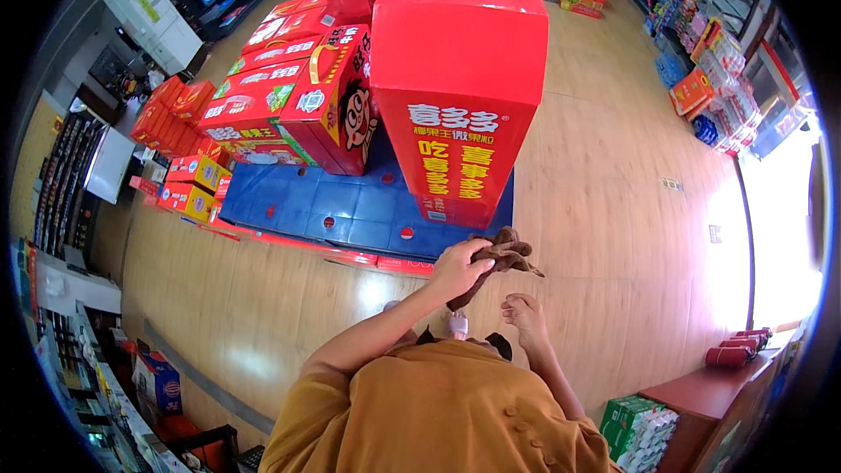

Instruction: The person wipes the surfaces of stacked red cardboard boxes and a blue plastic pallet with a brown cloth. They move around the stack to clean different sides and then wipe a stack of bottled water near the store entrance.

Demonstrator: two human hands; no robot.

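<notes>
My left hand (460,270) grips a crumpled brown cloth (504,253) just off the front right corner of a blue display platform (341,200). Lower and to the right, my right hand (523,316) hangs over the floor with its fingers curled, apart from the cloth; whether they are fully closed is hard to see. A tall red carton (460,79) with yellow and white printing stands on the platform, right beyond the cloth. To its left sits a red milk carton (335,98) with a cartoon face, beside a red gift carton (246,115).
Stacked red and yellow boxes (190,187) stand on the left of the platform. Shelves (62,177) line the far left. Wrapped packs (729,98) are piled by the bright doorway. A reddish-brown counter (706,384) stands at lower right, with a green carton (627,424) against it.
</notes>
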